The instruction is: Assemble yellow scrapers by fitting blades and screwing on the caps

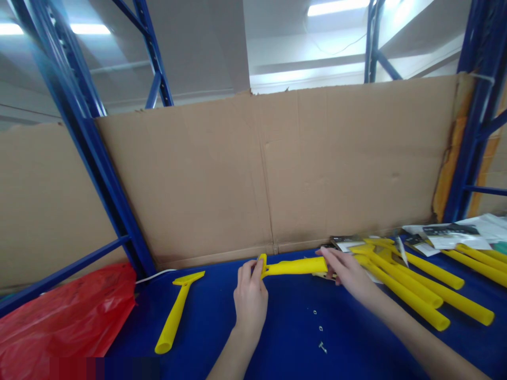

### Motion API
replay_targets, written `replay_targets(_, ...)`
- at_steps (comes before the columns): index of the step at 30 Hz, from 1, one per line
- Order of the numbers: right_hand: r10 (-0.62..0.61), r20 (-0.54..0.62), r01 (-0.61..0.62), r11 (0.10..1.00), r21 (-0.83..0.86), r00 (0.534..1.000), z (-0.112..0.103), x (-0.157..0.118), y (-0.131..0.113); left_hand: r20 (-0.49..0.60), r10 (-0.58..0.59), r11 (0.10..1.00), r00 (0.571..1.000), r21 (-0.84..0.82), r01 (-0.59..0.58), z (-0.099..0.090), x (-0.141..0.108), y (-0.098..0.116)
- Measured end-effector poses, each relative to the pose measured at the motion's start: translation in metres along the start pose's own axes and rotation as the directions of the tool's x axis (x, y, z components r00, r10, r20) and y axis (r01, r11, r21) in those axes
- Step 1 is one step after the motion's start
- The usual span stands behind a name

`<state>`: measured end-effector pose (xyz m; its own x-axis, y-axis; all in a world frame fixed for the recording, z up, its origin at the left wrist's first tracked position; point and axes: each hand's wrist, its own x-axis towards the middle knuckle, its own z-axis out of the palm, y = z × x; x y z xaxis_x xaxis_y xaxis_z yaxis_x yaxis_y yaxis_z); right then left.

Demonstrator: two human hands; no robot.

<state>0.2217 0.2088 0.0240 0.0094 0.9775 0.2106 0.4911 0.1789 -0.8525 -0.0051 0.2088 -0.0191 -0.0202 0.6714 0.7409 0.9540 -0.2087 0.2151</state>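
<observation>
My left hand (pixel 251 295) is closed around the head end of a yellow scraper (pixel 297 267), which lies sideways above the blue table surface. At the open end of its hollow handle are the bent fingers of my right hand (pixel 348 272); they appear to grip that end. A small pale item (pixel 325 275) shows just below the handle by the right fingers, too hidden to name. Nearer to me lie two small nuts (pixel 318 320) and a small screw (pixel 322 347). A second yellow scraper (pixel 176 311) rests to the left, its head pointing away.
Several yellow scraper handles (pixel 420 285) are piled at the right, beside packets with black labels (pixel 451 232). Red plastic (pixel 79 311) covers the left side. A cardboard panel (pixel 273 174) closes the back, between blue rack posts (pixel 106 169). A white cable (pixel 156 275) lies back left.
</observation>
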Motion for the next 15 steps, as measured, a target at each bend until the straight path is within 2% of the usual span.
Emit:
replay_targets(2,0.095,0.156,-0.141,0.939,0.314,0.983,0.0,-0.007,-0.011,-0.013,0.078,0.996,0.997,0.045,-0.077,-0.002,0.0,0.002)
replay_targets(3,0.117,0.215,-0.193,0.904,0.381,0.97,0.0,-0.011,-0.015,-0.016,0.122,0.991,0.992,0.06,-0.121,-0.003,-0.001,0.004)
replay_targets(5,0.145,0.307,-0.264,0.882,0.391,0.941,-0.001,-0.016,-0.02,-0.007,0.203,0.976,0.979,0.075,-0.202,-0.004,-0.001,0.006)
replay_targets(7,0.168,0.339,-0.292,0.886,0.359,0.926,-0.005,-0.017,-0.02,0.016,0.238,0.967,0.971,0.093,-0.238,-0.004,-0.001,0.008)
replay_targets(9,0.166,0.3,-0.276,0.884,0.376,0.94,-0.012,-0.014,-0.017,0.038,0.209,0.969,0.977,0.129,-0.212,-0.004,0.002,0.007)
replay_targets(12,0.156,0.191,-0.225,0.881,0.416,0.969,-0.029,-0.006,-0.009,0.033,0.092,0.974,0.995,0.205,-0.097,-0.007,0.009,-0.002)
replay_targets(15,0.163,0.198,-0.23,0.891,0.391,0.967,-0.049,0.001,0.001,0.032,-0.059,0.948,0.998,0.314,0.046,-0.012,0.016,-0.019)
